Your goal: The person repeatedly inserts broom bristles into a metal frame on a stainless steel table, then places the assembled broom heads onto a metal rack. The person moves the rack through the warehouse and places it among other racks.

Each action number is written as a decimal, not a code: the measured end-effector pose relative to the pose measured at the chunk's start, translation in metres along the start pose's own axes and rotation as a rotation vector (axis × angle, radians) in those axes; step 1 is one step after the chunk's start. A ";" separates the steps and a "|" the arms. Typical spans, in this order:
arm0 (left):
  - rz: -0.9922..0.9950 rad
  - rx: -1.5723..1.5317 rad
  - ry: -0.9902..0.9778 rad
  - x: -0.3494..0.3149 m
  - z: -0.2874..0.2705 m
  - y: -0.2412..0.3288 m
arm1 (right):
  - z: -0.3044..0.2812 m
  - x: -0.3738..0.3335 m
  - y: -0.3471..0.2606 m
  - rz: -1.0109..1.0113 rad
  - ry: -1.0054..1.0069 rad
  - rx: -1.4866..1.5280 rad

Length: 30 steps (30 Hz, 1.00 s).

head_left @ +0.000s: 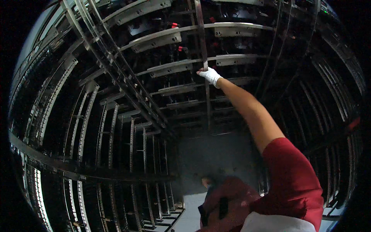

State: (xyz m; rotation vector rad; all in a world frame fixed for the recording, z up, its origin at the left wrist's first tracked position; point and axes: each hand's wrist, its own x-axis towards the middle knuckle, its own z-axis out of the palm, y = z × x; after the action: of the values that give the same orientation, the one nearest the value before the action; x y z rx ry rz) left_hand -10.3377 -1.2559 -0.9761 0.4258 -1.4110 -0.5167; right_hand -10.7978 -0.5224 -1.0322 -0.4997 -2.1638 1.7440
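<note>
My right hand (211,76), in a white glove that leaves the fingertips bare, reaches far forward and grips an upright metal bar (201,36). Its fingers are closed round the bar, with the thumb side on the left. Behind the bar run several tiers of metal rails with perforated plates (236,59). Low in front of my body, a small patch of skin, seemingly my left hand (206,181), shows dimly. Its fingers are too dark and small to make out, and nothing held in it can be seen.
Tall dark racks with slotted upright strips (82,123) line the left side, and similar racks (328,89) stand on the right. A dark horizontal beam (92,170) crosses the left racks. Small red parts (180,48) sit among the tiers. Grey floor (193,205) lies below.
</note>
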 end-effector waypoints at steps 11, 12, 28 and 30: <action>0.182 0.487 -0.095 -0.007 -0.013 0.000 | 0.041 0.003 0.002 0.254 0.387 0.065; -0.054 -0.021 -0.087 -0.016 0.000 0.014 | 0.029 0.008 0.012 0.253 0.460 0.002; -0.455 -0.422 -0.033 -0.014 0.042 0.068 | 0.037 -0.142 -0.081 0.114 0.336 0.024; -0.040 0.150 -0.180 0.001 0.066 0.110 | 0.032 -0.160 -0.081 0.105 0.320 0.065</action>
State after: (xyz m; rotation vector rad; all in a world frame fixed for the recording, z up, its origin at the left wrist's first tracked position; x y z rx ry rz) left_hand -10.3936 -1.1646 -0.9047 0.5391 -1.6241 -0.4927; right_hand -10.6759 -0.6387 -0.9634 -0.8265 -1.8822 1.6491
